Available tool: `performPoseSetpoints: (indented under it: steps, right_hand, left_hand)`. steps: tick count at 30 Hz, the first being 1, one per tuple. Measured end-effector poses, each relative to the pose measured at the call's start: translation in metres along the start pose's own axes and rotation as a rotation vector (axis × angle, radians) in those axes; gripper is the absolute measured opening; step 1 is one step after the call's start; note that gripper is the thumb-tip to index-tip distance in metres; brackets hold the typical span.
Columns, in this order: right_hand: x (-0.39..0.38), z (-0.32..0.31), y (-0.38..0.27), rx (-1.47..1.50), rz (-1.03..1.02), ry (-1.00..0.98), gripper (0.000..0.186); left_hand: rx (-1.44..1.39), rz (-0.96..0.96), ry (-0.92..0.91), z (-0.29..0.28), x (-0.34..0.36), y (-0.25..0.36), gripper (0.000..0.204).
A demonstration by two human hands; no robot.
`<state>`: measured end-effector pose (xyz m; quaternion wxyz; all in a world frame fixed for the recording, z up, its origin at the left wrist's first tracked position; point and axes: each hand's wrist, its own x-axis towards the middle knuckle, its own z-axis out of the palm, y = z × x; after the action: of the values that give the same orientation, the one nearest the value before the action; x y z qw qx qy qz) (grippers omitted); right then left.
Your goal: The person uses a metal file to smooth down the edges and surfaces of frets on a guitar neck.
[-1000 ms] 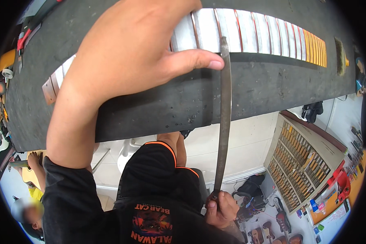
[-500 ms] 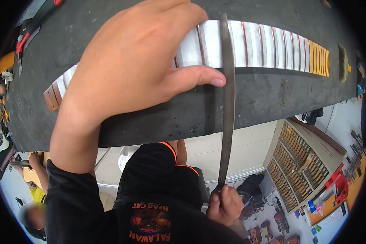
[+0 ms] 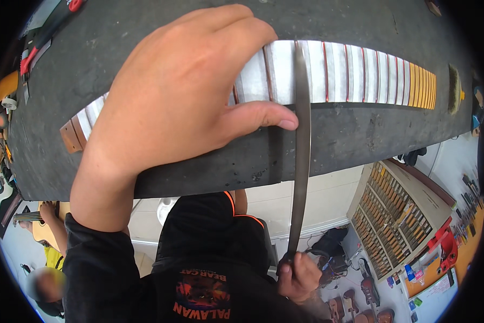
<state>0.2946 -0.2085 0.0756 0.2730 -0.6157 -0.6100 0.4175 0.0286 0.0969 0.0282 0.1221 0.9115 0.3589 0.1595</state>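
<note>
A long guitar fretboard (image 3: 283, 72) lies crosswise on the dark bench. Silvery tape covers the spaces between its frets, with yellow strips at the right end and bare brown wood at the left. My left hand (image 3: 180, 91) is closed over its left half, fingers hidden on the far side. Its thumb stretches along the near edge and reaches the side of a long, narrow metal file (image 3: 302, 156). This file crosses the fretboard, its tip near the far edge. Below the bench edge, my right hand (image 3: 301, 275) grips the file's near end.
A small brush (image 3: 453, 89) rests at the bench's right. Red-handled tools (image 3: 29, 58) lie at the far left. A compartmented rack of wooden-handled pieces (image 3: 393, 212) stands at lower right. Another person holds an acoustic guitar (image 3: 41, 231) at lower left.
The file has slid toward me: its tip stuck out past the fretboard's far edge and now sits about level with it. Both hands keep their hold. The whole view has shifted slightly.
</note>
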Motion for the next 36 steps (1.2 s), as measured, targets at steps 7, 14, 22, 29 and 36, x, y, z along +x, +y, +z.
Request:
performPoseSetpoints:
  steps: [7, 14, 22, 29, 36]
  right_hand:
    - [0.015, 0.001, -0.003, -0.011, -0.061, 0.0, 0.049]
    - [0.107, 0.008, -0.02, 0.142, 0.055, -0.007, 0.049]
    - [-0.012, -0.001, 0.01, 0.06, -0.001, -0.032, 0.049]
    - [0.093, 0.016, -0.014, 0.007, -0.063, 0.05, 0.045]
    - [0.075, 0.012, -0.009, 0.126, 0.002, 0.002, 0.046]
  left_hand:
    - [-0.079, -0.037, 0.036, -0.003, -0.001, 0.004, 0.067]
    - [0.001, -0.004, -0.025, -0.002, 0.002, 0.004, 0.07]
    - [-0.195, -0.184, 0.011, -0.012, 0.007, 0.023, 0.073]
    - [-0.207, -0.185, 0.022, -0.008, 0.01, 0.025, 0.071]
    - [-0.138, -0.087, 0.063, 0.001, 0.004, 0.019, 0.069]
